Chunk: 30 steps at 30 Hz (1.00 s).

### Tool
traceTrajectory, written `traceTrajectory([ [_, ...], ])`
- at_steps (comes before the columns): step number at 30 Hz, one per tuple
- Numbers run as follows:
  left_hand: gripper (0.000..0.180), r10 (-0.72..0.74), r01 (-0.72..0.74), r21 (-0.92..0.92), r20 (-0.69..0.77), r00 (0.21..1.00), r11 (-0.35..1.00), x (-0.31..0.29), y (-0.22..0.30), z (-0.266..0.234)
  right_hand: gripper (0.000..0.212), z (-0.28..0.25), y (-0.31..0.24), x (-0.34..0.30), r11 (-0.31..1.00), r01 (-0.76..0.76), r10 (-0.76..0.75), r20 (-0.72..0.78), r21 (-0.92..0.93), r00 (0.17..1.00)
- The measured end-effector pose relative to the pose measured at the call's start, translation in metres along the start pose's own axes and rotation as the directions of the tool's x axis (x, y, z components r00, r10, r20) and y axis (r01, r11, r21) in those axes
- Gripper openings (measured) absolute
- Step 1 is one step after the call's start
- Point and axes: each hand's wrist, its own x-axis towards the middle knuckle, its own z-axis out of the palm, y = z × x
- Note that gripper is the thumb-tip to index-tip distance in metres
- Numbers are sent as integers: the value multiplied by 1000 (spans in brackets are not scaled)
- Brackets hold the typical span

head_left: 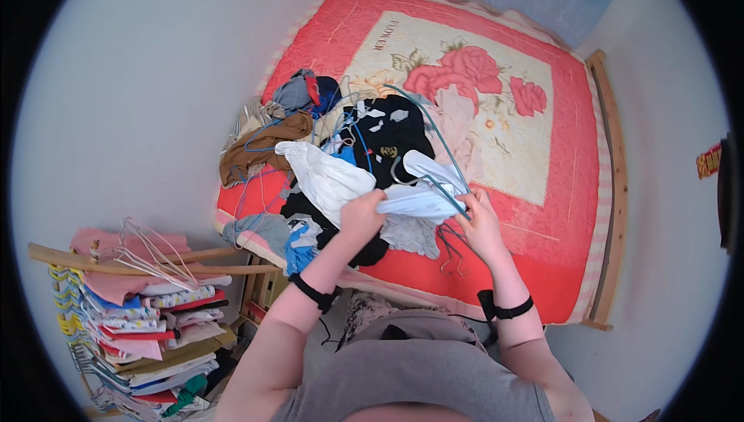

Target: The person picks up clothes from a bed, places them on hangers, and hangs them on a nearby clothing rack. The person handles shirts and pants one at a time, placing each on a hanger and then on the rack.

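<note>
My left hand point(363, 217) is closed on one side of a pale blue and white garment point(422, 199), stretched between my two hands above the bed. At its other side my right hand point(482, 224) grips a dark teal clothes hanger point(443, 137) together with the cloth. One long arm of the hanger slants away to the far left; its hook curves over the garment. Left of the garment spreads a bunched white cloth point(329, 182), partly behind my left hand. Beyond lies a black garment point(387, 129) with a crest. I cannot make out the garment's exact kind.
A pile with a brown garment point(260, 147), a grey-blue one point(294, 93) and loose hangers covers the bed's left side. A light pink garment point(457, 131) lies on the red floral bedspread point(570, 263). At lower left, a wooden rack point(256, 269) carries many hung clothes point(155, 321).
</note>
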Motion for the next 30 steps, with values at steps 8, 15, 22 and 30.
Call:
traceTrajectory([
  [8,10,-84,88,-17,163,983,996,-32,44,17,30,-68,78,-55,995,-60,44,-178,-82,983],
  [15,27,-350,425,-39,503,790,904,-99,-63,131,23,-105,143,-76,968,-249,231,-290,-25,929],
  [22,37,-379,453,-58,460,803,890,-82,-109,246,24,-79,198,-100,920,-376,392,-287,113,874],
  [30,54,-414,579,-28,670,615,815,-77,-100,293,23,-48,149,-101,627,-502,609,27,596,793],
])
